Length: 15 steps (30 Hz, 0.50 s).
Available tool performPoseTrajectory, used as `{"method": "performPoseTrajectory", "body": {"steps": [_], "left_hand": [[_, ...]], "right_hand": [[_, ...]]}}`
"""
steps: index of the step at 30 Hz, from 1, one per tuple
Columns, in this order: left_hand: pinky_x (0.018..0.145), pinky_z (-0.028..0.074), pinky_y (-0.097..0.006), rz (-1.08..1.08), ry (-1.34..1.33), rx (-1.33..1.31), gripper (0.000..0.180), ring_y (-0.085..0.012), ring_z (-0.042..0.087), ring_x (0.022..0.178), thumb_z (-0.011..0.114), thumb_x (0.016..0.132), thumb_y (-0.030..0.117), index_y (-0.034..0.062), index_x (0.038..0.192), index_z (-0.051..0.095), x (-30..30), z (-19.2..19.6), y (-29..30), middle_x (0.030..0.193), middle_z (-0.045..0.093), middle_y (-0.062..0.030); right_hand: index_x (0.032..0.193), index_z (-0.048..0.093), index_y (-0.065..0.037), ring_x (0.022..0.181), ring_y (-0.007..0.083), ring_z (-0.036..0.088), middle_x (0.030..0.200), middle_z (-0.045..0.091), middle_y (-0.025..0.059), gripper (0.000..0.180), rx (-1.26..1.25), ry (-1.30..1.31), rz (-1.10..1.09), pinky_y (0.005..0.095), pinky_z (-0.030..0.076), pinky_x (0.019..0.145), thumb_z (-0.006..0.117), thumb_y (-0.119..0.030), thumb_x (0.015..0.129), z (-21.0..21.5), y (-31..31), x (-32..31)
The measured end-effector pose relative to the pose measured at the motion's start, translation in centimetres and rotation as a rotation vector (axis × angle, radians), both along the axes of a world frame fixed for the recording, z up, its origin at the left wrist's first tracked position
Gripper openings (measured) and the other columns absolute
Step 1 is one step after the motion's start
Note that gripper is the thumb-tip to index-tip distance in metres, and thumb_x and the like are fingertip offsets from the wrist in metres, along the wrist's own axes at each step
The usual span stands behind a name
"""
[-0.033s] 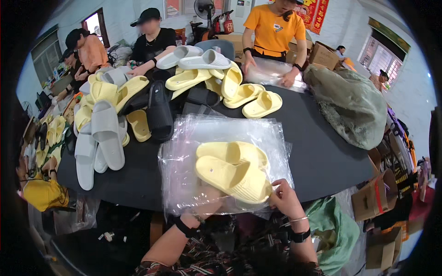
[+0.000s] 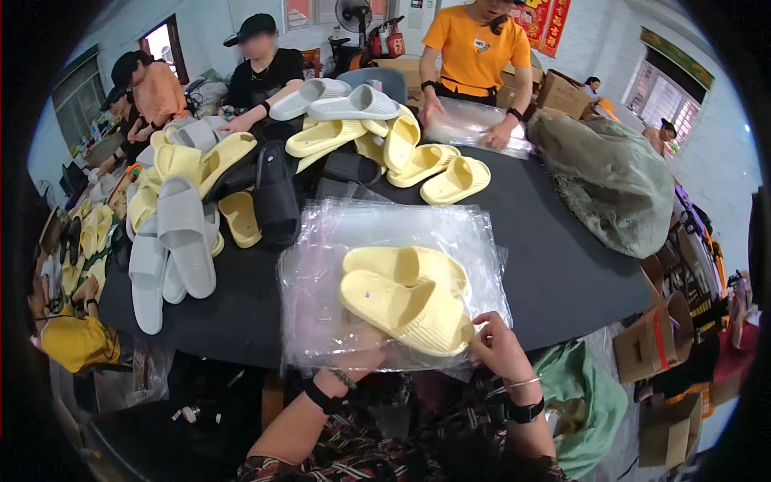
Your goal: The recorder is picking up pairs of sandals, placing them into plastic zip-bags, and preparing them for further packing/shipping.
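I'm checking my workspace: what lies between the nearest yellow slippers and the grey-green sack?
The head view shows the right part of the clear plastic bags, then black tabletop, between the yellow slippers and the grey-green sack.

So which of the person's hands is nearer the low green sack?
Right: the right hand is at a yellow slipper, up-left of the green sack; the left hand is farther left, seen through clear plastic.

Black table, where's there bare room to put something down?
The largest bare patch of black table lies between the clear plastic bags and the grey-green sack, reaching the right front edge. A smaller one lies between the grey slippers and the bags' left side. The far left is crowded with the slipper pile.
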<state>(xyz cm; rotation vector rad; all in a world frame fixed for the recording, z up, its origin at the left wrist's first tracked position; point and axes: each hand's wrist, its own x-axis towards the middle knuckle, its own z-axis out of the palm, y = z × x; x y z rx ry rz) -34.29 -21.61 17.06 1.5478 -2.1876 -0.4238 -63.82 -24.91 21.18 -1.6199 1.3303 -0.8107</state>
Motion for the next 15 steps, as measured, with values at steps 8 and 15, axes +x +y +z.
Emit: {"method": "performPoseTrajectory", "body": {"steps": [8, 15], "left_hand": [[0.107, 0.029, -0.057, 0.091, -0.173, -0.237, 0.048, -0.0349, 0.044, 0.131, 0.061, 0.088, 0.044, 0.0215, 0.131, 0.062, -0.9, 2.3, -0.7, 0.134, 0.06, -0.0093], [0.1, 0.036, -0.054, 0.219, -0.157, -0.307, 0.052, -0.033, 0.054, 0.119, 0.069, 0.083, 0.043, 0.0162, 0.127, 0.065, -3.0, 2.6, 0.6, 0.127, 0.063, -0.0103]], "right_hand": [[0.115, 0.054, -0.001, 0.06, 0.0164, 0.065, 0.065, 0.059, 0.0072, 0.027, 0.017, 0.214, 0.152, 0.0275, 0.052, 0.059, 0.062, -0.005, 0.089, 6.1, -1.3, -0.8], [0.104, 0.063, 0.0, 0.07, 0.0286, 0.07, 0.079, 0.069, 0.0176, 0.024, -0.297, 0.452, -0.05, 0.0354, 0.056, 0.064, 0.07, -0.017, 0.089, 5.5, -4.8, -1.3]]}}
